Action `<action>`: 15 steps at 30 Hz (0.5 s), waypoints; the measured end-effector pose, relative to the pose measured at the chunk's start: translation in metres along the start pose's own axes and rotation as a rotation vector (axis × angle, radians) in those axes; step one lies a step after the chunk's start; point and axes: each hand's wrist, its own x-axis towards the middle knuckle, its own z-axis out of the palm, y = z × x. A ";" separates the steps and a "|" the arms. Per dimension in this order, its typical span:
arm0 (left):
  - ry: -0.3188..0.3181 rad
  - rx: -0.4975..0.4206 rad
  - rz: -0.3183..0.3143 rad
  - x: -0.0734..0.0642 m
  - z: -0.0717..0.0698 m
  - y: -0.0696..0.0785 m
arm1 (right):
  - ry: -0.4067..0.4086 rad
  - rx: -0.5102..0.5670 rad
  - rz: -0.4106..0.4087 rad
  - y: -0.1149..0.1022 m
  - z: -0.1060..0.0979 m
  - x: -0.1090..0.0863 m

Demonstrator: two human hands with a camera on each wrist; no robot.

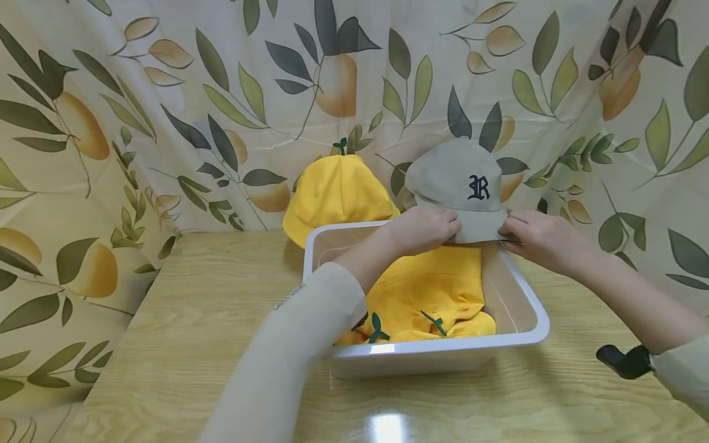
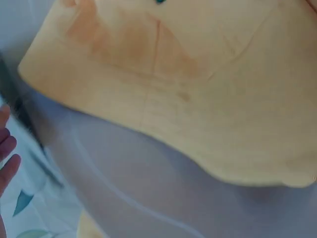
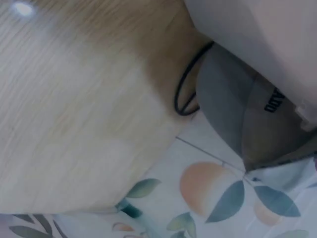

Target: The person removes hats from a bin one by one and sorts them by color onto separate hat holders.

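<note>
A light grey baseball cap [image 1: 455, 178] with a dark letter R stands at the far side of a pale plastic bin [image 1: 526, 301]. My left hand [image 1: 423, 229] pinches the left of its brim, while my right hand [image 1: 545, 237] grips the right edge. Yellow bucket hats [image 1: 426, 289] with green sprouts lie inside the bin, below my left forearm. In the left wrist view, yellow cloth [image 2: 173, 109] fills most of the picture and a few left fingers [image 2: 9, 171] show at the edge. A grey cap [image 3: 233, 99] with dark lettering appears in the right wrist view; my right hand is out of it.
Another yellow hat [image 1: 338, 197] with a sprout sits behind the bin's left corner. The wooden table [image 1: 194, 344] meets a leaf-and-fruit patterned curtain [image 1: 221, 92] at the back and left. A black cord loop [image 3: 183, 89] lies beside the lettered cap.
</note>
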 end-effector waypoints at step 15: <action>-0.163 -0.265 -0.239 -0.038 -0.063 -0.026 | -0.128 0.074 0.005 -0.006 -0.029 0.025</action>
